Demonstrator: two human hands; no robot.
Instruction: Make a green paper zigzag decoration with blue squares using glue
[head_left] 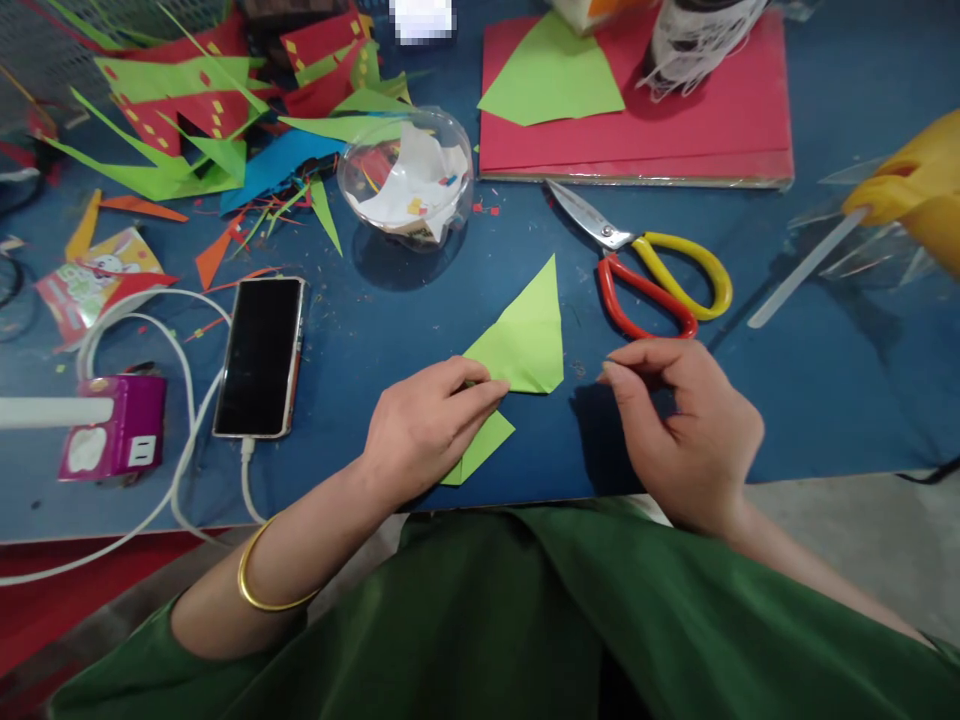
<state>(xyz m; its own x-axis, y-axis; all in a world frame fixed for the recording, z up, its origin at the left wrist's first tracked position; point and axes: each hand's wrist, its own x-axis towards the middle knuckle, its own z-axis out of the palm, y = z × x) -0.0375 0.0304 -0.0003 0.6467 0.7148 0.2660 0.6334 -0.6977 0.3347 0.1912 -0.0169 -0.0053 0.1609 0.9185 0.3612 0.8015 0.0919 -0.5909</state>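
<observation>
A folded piece of light green paper [529,340] lies near the table's front edge, its pointed corner facing away from me. My left hand [431,420] presses down on it, covering its middle. Below those fingers a second green flap [487,445] sticks out; whether it belongs to the same sheet is hidden. To the right, my right hand [682,430] is held just above the table, apart from the paper, thumb and forefinger pinched together. Anything between those fingertips is too small to name. Scissors [611,235] with one red and one yellow handle lie slightly open beyond my right hand.
A phone [261,358] on a white cable lies at left beside a purple box [112,430]. Beyond are a clear bowl [409,180] of scraps and red-green paper shapes [180,90]. Red sheets [675,140] lie behind the scissors; a yellow glue gun [907,185] is right.
</observation>
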